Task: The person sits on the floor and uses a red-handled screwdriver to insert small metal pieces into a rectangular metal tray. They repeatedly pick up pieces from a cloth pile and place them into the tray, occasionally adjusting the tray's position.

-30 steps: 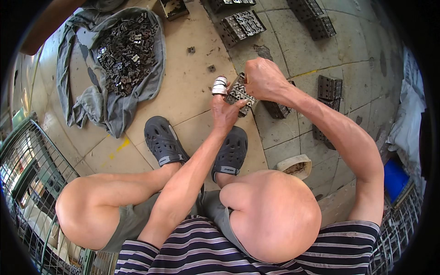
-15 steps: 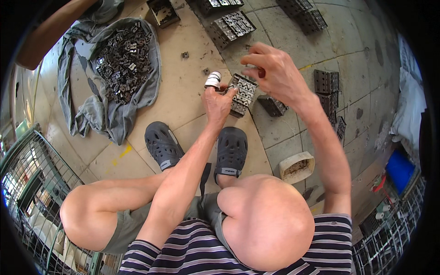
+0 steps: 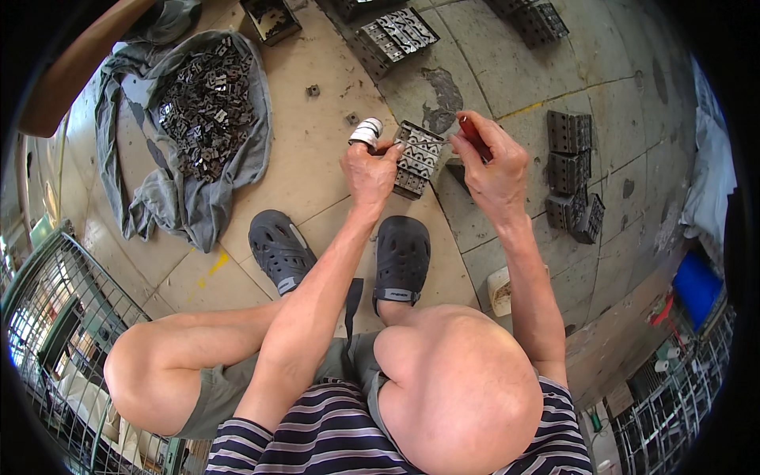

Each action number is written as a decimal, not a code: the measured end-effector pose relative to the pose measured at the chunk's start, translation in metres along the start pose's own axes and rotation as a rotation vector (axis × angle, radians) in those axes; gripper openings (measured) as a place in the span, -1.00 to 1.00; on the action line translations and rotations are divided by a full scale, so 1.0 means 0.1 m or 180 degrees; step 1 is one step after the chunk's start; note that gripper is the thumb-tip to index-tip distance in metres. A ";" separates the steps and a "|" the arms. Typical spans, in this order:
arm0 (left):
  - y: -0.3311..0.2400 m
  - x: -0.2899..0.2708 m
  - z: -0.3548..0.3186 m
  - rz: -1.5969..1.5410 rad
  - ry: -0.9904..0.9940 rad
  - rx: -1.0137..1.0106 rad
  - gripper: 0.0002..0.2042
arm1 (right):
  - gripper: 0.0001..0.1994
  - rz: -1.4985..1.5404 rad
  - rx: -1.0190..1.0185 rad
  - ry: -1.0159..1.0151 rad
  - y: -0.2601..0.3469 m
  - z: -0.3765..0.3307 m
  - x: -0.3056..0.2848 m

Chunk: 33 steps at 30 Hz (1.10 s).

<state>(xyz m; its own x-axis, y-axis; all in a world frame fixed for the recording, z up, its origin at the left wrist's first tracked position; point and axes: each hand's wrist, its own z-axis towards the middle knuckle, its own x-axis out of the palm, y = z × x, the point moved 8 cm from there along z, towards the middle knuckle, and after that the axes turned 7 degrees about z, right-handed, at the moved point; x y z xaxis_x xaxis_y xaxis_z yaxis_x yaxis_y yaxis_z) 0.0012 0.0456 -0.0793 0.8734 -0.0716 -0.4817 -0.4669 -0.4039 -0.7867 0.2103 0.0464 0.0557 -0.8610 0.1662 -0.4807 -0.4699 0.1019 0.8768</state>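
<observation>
Squatting over the concrete floor (image 3: pixel 332 190), the person grips a dark metal block (image 3: pixel 417 158) in the left hand (image 3: pixel 370 168), its taped thumb (image 3: pixel 366 131) raised beside the block's upper edge. The right hand (image 3: pixel 492 168) is closed around a red tool (image 3: pixel 473 133), just beside the block's right side. Grey clogs (image 3: pixel 402 257) sit below the hands. A cloth (image 3: pixel 186 198) heaped with small metal parts (image 3: pixel 207 107) lies well to the left; stacked blocks (image 3: pixel 571 174) stand to the right.

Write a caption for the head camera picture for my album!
Left hand steadies a metal block while right hand holds a red tool.
</observation>
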 end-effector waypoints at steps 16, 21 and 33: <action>-0.03 -0.11 0.00 0.0190 0.0051 0.0221 -0.67 | -0.73 -0.0274 -0.0404 0.0461 0.07 0.10 0.28; -0.05 -0.12 0.00 0.0146 0.0016 0.0247 -0.70 | -0.74 -0.0135 -0.0920 0.1056 0.32 0.06 0.43; 0.16 0.06 -0.21 -0.0646 0.0669 -0.0373 -0.49 | -0.74 -0.0563 -0.0860 0.1160 0.33 0.35 0.58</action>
<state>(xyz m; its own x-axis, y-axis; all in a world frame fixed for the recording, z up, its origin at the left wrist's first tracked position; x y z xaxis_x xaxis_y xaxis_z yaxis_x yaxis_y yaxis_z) 0.0015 0.0195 -0.0863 0.9623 -0.1606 -0.2193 -0.2715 -0.5307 -0.8029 0.1520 0.0938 0.0568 -0.7529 -0.1898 -0.6302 -0.6073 -0.1687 0.7763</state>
